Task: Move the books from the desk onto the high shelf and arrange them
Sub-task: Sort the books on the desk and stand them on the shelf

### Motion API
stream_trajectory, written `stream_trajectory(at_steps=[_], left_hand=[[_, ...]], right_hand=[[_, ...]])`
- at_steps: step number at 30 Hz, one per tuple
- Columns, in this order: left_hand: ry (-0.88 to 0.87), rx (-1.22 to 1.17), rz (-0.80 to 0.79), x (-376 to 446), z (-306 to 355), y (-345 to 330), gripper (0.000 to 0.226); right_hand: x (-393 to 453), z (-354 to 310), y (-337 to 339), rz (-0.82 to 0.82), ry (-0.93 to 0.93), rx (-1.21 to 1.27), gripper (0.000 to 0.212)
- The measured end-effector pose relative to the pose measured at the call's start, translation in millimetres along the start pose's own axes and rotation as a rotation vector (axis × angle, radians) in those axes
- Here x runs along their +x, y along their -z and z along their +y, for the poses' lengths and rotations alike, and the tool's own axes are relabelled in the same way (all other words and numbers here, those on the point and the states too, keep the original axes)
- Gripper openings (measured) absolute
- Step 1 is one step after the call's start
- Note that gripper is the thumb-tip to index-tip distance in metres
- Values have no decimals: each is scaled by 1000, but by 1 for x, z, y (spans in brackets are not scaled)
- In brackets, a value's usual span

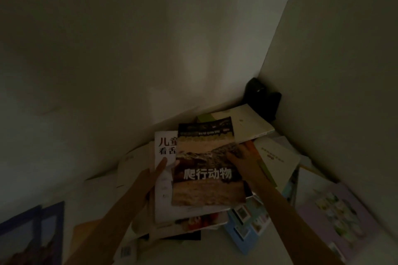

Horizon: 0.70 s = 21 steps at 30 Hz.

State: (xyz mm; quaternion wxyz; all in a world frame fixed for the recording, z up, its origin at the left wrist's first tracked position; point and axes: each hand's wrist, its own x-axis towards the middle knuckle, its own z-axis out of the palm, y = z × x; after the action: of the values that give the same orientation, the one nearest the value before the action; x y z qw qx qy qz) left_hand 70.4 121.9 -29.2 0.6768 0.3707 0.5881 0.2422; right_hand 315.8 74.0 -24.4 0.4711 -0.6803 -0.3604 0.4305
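Holding a reptile book (206,163) flat above a loose heap at centre frame, both hands work at its side edges. Left hand (160,168), left of centre, has fingers straight, reaching up along the book's left edge and lying across the white book (164,146) just beneath; whether the thumb hooks under the reptile book cannot be told. Right hand (241,157), right of centre, curls its fingers over the right edge of the cover, gripping it. Judgement: a grip on two opposite edges keeps the thin cover level and lets it be squared against the pile below.

Light is very dim; detail is poor.

The surface (215,249) meets two walls in a corner at right of centre, and the camera looks up into it, so this is probably the high shelf, though that is not certain. Books lie flat and askew, overlapping: a pale book (252,122) behind the reptile book toward the corner, a cream book (277,157) to its right, a blue booklet (247,226) at lower centre-right, a lilac book (340,211) at lower right, a dark blue book (32,232) at lower left. A black object (261,97) sits in the corner itself; its kind cannot be told.

Judgement: books are on the shelf but not yet arranged; the heap is fanned and could slide if more is laid on top.
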Motion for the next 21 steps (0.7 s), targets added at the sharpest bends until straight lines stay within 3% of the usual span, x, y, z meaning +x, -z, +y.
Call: stream_trajectory(at_steps=[3,4,8,9,11,13,15,17,19,21], left_hand=[[-40,19,24,-4,-2,2,75],[-43,33,32,-2,-4,3,79],[-14,-49,72,-4,-7,0,42],[-10,-64,74,-4,-8,0,40],[-8,-70,79,0,-10,0,37],[-25,-69,88,0,-9,-1,19],[-22,-81,85,2,-9,-2,10],[-12,-84,91,4,-9,-2,21],[-7,-78,110,5,-10,-2,27],[-6,-85,122,5,-11,-3,25]], right_hand=[[5,-3,-27,-105,12,-294,54],[6,0,-37,-106,47,-407,63],[3,7,-49,-158,53,-625,74],[7,11,-46,-173,60,-592,65],[20,16,-28,10,60,-408,30],[41,10,-3,354,-145,-89,27],[58,6,17,477,-365,278,35],[70,-1,20,352,-345,426,54],[69,-13,10,111,-282,181,82],[78,-16,9,28,-282,-173,74]])
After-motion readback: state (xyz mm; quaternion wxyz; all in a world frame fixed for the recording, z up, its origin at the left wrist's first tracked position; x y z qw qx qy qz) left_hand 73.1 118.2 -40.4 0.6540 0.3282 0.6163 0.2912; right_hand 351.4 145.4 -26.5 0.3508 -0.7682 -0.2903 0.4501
